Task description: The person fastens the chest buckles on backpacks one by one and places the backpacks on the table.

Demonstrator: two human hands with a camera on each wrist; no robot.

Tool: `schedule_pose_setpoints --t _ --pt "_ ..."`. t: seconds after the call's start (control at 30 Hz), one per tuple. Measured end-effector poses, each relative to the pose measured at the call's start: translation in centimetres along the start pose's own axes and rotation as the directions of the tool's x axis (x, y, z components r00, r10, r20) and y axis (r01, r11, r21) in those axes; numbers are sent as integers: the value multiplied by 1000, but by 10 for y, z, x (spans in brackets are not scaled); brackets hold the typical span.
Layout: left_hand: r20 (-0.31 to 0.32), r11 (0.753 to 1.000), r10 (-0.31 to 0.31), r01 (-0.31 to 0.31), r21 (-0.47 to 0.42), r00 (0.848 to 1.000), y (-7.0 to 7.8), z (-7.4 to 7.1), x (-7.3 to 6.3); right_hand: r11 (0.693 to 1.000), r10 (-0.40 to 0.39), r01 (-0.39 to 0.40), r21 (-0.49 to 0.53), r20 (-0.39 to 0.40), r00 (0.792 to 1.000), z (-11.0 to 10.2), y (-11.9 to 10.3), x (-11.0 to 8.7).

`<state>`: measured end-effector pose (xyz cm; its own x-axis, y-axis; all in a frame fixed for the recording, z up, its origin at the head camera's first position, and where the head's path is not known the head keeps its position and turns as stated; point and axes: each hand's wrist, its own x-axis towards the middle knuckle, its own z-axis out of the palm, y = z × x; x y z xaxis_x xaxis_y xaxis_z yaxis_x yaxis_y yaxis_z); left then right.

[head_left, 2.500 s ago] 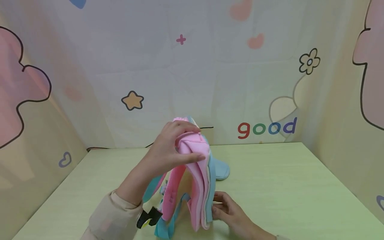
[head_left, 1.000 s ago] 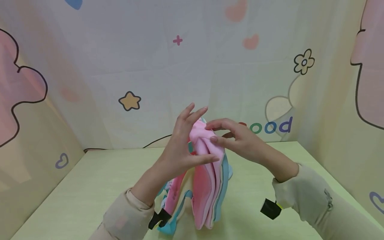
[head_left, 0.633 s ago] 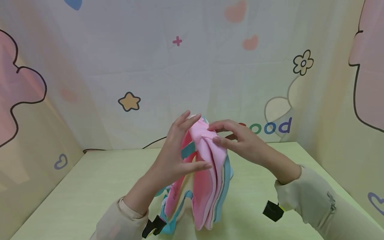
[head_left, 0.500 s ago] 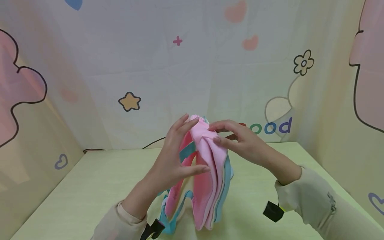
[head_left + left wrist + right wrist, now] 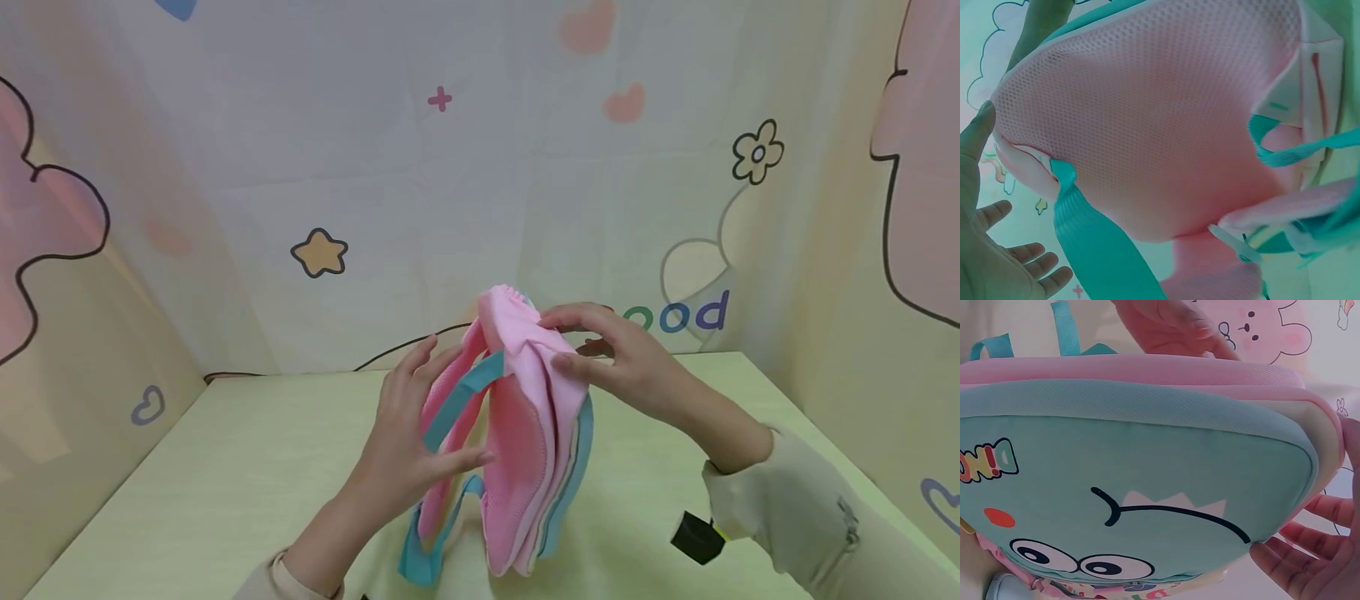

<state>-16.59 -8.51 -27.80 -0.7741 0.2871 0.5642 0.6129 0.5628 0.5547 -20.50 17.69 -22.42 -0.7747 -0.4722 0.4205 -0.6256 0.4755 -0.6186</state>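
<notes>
A small pink and teal backpack (image 5: 525,433) stands on its side edge on the table, its mesh back panel (image 5: 1147,119) toward my left hand. My right hand (image 5: 630,358) grips its upper end, thumb on the near side and fingers over the top. In the right wrist view those fingers lie at the corner of the teal front (image 5: 1147,462), which bears a dinosaur face. My left hand (image 5: 405,425) is spread beside the shoulder straps, thumb pointing toward the back panel. A teal strap (image 5: 465,392) runs across behind it, and nothing is held in it.
The pale green table (image 5: 285,467) extends to both sides. A printed cloth backdrop (image 5: 390,192) rises behind and at the sides. A black device (image 5: 697,537) hangs below my right sleeve.
My left hand has come off the backpack's top and moved left and down, fingers spread. My right hand rose from the bag's lower side to its top; the top then tilted slightly right.
</notes>
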Motion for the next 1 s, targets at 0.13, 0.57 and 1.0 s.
schedule_pose_setpoints --t 0.13,0.57,1.0 --pt "-1 999 -51 51 19 999 -5 3 -6 1000 18 -18 3 -7 1000 -2 1 -3" --pt "-56 972 -178 185 147 982 -22 28 -30 1000 25 -25 -9 -39 999 -7 7 -14" --pt "17 963 -245 241 118 969 -22 40 -41 999 52 -53 -3 -69 996 -8 12 -23"
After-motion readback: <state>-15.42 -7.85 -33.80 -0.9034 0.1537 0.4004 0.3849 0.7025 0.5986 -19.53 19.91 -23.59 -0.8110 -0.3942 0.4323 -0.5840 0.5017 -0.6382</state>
